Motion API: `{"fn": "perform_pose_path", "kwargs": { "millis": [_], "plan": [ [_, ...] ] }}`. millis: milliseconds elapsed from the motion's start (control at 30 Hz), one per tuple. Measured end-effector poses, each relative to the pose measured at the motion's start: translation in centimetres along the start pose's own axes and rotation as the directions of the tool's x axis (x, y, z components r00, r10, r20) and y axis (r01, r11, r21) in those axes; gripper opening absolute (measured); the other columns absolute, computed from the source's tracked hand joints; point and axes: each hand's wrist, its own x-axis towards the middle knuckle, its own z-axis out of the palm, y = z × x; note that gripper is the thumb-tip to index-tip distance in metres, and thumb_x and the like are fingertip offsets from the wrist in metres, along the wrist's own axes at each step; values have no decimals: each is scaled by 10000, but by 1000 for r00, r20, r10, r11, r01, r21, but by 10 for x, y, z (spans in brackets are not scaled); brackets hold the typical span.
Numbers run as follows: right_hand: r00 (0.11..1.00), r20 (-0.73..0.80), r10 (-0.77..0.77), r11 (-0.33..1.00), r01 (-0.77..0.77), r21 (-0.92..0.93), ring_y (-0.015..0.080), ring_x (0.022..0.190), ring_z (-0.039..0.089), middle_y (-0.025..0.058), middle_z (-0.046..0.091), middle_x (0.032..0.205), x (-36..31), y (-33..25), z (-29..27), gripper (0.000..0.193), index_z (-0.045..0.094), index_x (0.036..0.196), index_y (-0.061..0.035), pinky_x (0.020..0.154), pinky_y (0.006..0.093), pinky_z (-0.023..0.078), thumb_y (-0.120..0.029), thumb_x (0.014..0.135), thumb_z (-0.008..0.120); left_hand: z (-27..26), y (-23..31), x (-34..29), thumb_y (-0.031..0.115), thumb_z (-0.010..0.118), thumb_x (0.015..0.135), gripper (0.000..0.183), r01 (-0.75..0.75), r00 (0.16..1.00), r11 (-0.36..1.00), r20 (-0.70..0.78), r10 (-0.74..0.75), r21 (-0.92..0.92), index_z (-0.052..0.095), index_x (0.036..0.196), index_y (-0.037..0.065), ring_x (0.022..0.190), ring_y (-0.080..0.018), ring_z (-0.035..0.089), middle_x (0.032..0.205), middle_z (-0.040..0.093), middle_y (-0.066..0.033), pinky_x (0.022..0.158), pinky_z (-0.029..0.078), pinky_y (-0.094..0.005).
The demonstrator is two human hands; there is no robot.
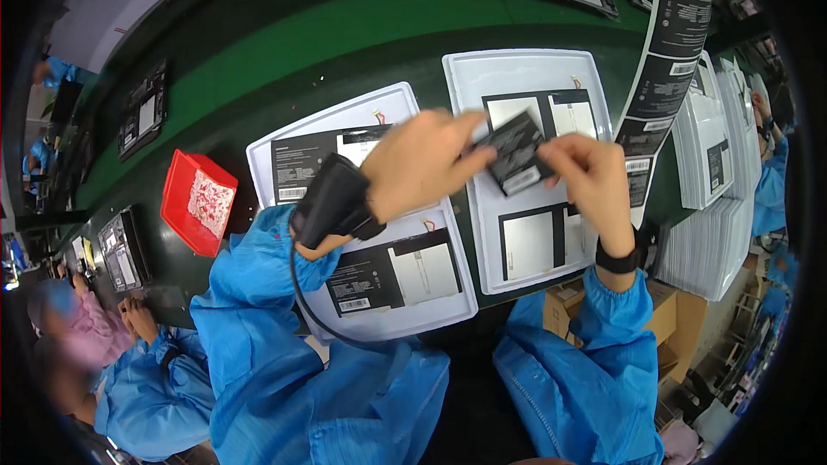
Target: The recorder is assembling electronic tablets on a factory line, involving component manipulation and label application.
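In front of me, over the right white tray (469, 77), a black printed label (519, 155) is held tilted between my hands. My right hand (590, 176) pinches its right edge between thumb and fingers. My left hand (422, 155), slightly blurred and with a black device strapped at the wrist, has its fingertips on the label's left edge. Beneath lie flat battery packs (527, 245) with pale, unlabelled faces, the upper one partly covered by the label and hands. In the left white tray (405, 323), another battery pack (366, 280) has a black label over its left part.
A long strip of black labels (668, 43) hangs at the right. Stacked white trays (711, 241) stand beyond it. A red bin (179, 198) with small red and white bits sits left. Open device chassis (146, 108) lie along the green bench. A co-worker's hands (138, 319) are at lower left.
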Motion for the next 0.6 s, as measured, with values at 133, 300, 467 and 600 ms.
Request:
{"fn": "perform_pose_path", "kwargs": {
  "millis": [133,300,467,600],
  "plan": [
    [962,-138,235,929,-181,323,86,519,640,92,716,714,29,26,13,233,715,1001,86,375,195,378,-143,969,680,10,-38,10,136,695,895,293,-173,968,919,-110,225,354,681,1163,19,1246,-285,584,1222,678,-128,952,516,-415],
    [935,-166,314,895,-233,379,78,513,637,94,712,709,23,35,28,242,717,986,85,364,191,354,-155,965,696,20,-51,9,85,680,874,268,-242,951,879,-80,300,411,702,1135,33,1342,-288,518,1309,643,-98,1036,480,-434],
    [935,-165,314,901,-239,361,63,482,598,78,692,666,25,37,30,230,726,982,73,363,190,324,-155,958,702,23,-54,9,66,675,864,277,-238,956,898,-76,285,371,701,1136,22,1347,-290,514,1308,642,-105,1043,475,-427],
    [931,-162,327,902,-256,348,54,443,549,72,673,628,26,37,31,225,730,987,68,360,192,312,-153,957,701,21,-54,8,54,670,864,303,-232,959,904,-70,274,360,690,1163,9,1346,-290,513,1306,639,-110,1046,473,-431]
  ]
}}
